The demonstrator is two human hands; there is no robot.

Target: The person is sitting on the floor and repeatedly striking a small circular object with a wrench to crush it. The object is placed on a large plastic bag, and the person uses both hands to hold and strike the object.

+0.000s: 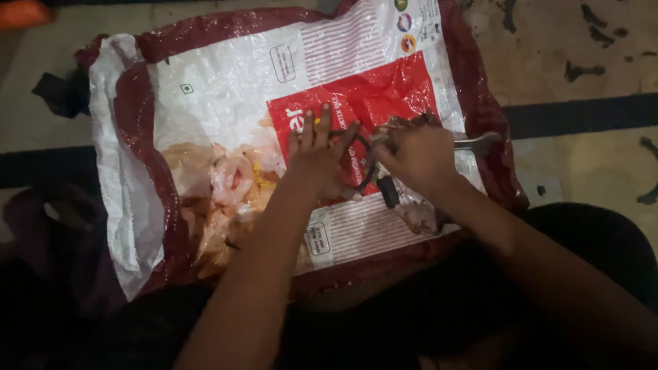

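My left hand (317, 152) lies flat on a dark ring-shaped part (363, 166) that rests on a white and red printed woven sack (226, 103). Its fingers are spread over the ring's left side. Just to the right, my right hand (417, 154) is closed around a metal spanner (480, 143), whose open jaw sticks out to the right. The spanner's other end meets the ring under my fingers and is hidden. A small black block (387, 191) hangs at the ring's lower edge.
The sack is spread over a stained concrete floor (548, 68) with a dark stripe (582, 113) across it. Dark curved metal pieces (584, 70) lie scattered at the upper right. A black cloth (58, 92) sits at the sack's left edge.
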